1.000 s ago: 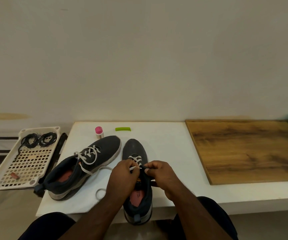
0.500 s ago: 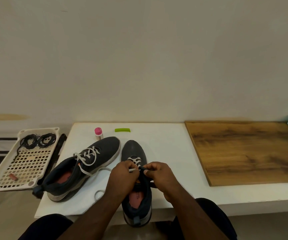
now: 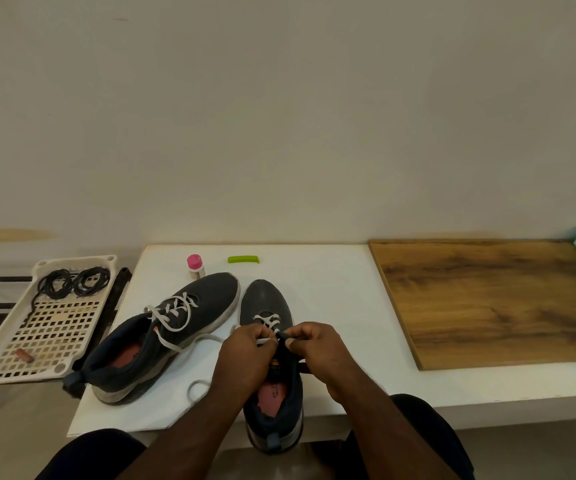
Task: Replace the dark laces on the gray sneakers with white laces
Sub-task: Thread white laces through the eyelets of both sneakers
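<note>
both hands pinching at lower centre: left hand (image 3: 245, 355) on the white lace (image 3: 265, 340), right hand (image 3: 317, 351) on the sneaker (image 3: 272, 368) tongue; risks skipping an eyelet, hidden under fingers

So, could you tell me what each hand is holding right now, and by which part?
The left hand pinches the white lace near its free end; the right hand pinches the sneaker at its eyelet edge.

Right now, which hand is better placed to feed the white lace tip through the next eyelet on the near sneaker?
Probably the left hand: it pinches the white lace tip beside the tongue. The right hand pinches the right sneaker upper's edge, steadying it.
</note>
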A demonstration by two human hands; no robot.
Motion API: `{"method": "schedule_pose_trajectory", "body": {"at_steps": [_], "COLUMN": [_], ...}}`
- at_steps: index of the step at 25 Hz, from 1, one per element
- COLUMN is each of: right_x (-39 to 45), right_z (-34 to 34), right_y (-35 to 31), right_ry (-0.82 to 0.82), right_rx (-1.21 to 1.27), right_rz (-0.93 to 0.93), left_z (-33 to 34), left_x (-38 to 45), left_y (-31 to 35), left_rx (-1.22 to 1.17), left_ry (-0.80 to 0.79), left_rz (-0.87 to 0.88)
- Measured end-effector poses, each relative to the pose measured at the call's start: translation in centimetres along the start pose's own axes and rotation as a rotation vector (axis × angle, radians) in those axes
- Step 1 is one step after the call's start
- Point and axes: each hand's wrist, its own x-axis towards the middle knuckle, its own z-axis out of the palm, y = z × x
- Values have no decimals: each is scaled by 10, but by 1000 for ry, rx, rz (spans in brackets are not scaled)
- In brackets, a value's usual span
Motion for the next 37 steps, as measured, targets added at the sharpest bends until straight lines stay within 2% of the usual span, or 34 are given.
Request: {"method": "schedule_pose_trajectory", "body": {"at_steps": [7,9,11,13,19,25,30,37], "right_x": [-1,1,7,12,17,15,18,18], "right_z": [-8,-8,-5,-1,0,-2,-2,2], "right_y": [-3,2,7,10,15,14,13,12], "right_ry": [-47,-28,37,81,77,62,80,146], "right_rx": [7,-115,-343,-474,-315,-337,-300,-400], "right_rz": [-7,-97,-195,-231,-147,-205,-178,-298], "left_z": [3,4,5,5,7,6,5,-14], "left_x": [-2,-1,-1,0,1,2,1,0], "left_y": [0,0,-1,0,2,5,6,1], "left_rx": [17,10,8,10,15,1,-23,-303], "left_ry": [-1,1,-7,-9,3,-16,-2,-227], "left_rz": [-39,-49,-68,-81,-112,-143,-134,-134]}}
